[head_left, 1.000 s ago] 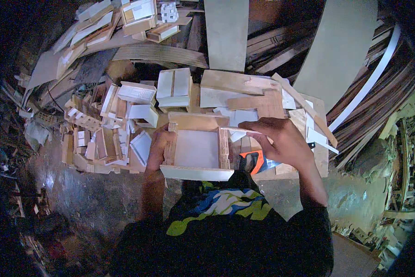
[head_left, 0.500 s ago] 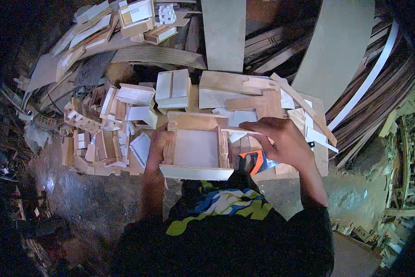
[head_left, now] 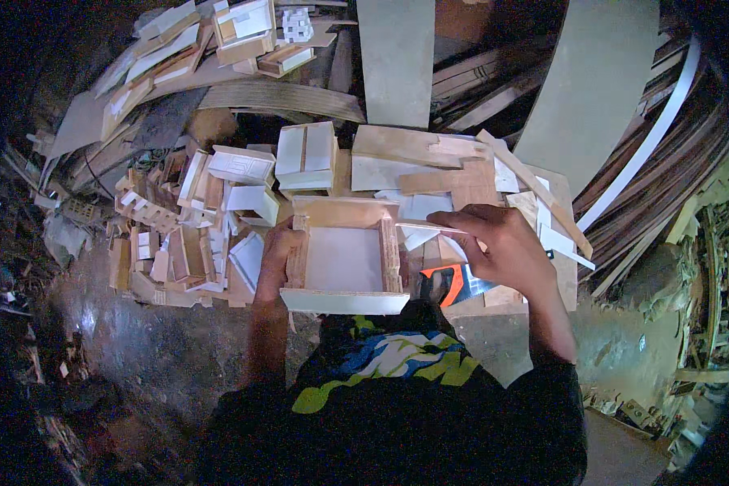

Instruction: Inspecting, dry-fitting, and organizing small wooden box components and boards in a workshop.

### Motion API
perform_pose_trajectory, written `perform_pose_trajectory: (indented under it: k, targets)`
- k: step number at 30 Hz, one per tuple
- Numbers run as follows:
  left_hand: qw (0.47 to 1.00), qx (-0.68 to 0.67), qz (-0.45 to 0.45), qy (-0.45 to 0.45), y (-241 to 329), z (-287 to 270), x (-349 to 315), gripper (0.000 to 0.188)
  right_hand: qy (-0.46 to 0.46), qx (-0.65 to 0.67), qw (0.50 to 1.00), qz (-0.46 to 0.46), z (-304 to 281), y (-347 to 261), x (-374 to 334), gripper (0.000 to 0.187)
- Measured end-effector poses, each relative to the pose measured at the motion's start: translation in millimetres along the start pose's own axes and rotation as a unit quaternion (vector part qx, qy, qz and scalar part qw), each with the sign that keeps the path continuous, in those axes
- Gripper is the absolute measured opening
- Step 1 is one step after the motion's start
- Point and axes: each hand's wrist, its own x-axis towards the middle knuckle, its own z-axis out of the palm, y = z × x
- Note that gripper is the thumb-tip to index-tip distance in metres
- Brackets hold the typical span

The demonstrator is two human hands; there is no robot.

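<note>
A small open wooden box (head_left: 345, 304), drawer-like with a white floor and a white front edge, sits before me over the near side of the work surface. My left hand (head_left: 278, 257) grips its left wall, the fingers partly hidden behind the wood. Between thumb and fingers, my right hand (head_left: 506, 247) pinches a thin pale strip (head_left: 419, 226). The strip's left end lies at the box's right wall; I cannot tell if they touch. Below the right hand lies a handsaw (head_left: 455, 283) with an orange and black handle, partly covered by that hand.
Several small wood and white-faced pieces (head_left: 190, 255) are heaped at left. A white-topped block (head_left: 306, 154) stands behind the box. Flat boards (head_left: 417, 146) and a long slat (head_left: 534, 190) lie at the back right. Tall panels (head_left: 395, 65) lean beyond them.
My right hand has shifted slightly to the right, and the strip's angle at the box wall has changed a little. The left hand keeps its hold on the box.
</note>
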Motion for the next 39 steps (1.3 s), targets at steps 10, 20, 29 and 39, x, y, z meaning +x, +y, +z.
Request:
perform_pose_trajectory:
  k: [10,20,29,39]
  targets:
    - [0.997,-0.064,0.036,-0.013,-11.2,-4.6,-2.5,0.050,0.007,0.005,1.000,-0.021,5.5,-3.5,2.6,0.027]
    - [0.999,-0.040,-0.022,0.002,-30.7,-18.0,10.7,0.049,0.004,0.014,1.000,0.004,7.3,-5.3,1.0,0.023]
    - [0.996,-0.085,-0.020,-0.004,-8.9,-10.6,-1.8,0.050,0.001,0.002,1.000,0.000,3.7,-5.7,0.8,0.024]
    - [0.999,-0.043,0.032,-0.001,7.1,4.2,-13.5,0.049,-0.004,0.000,1.000,-0.003,7.4,-6.0,3.6,0.024]
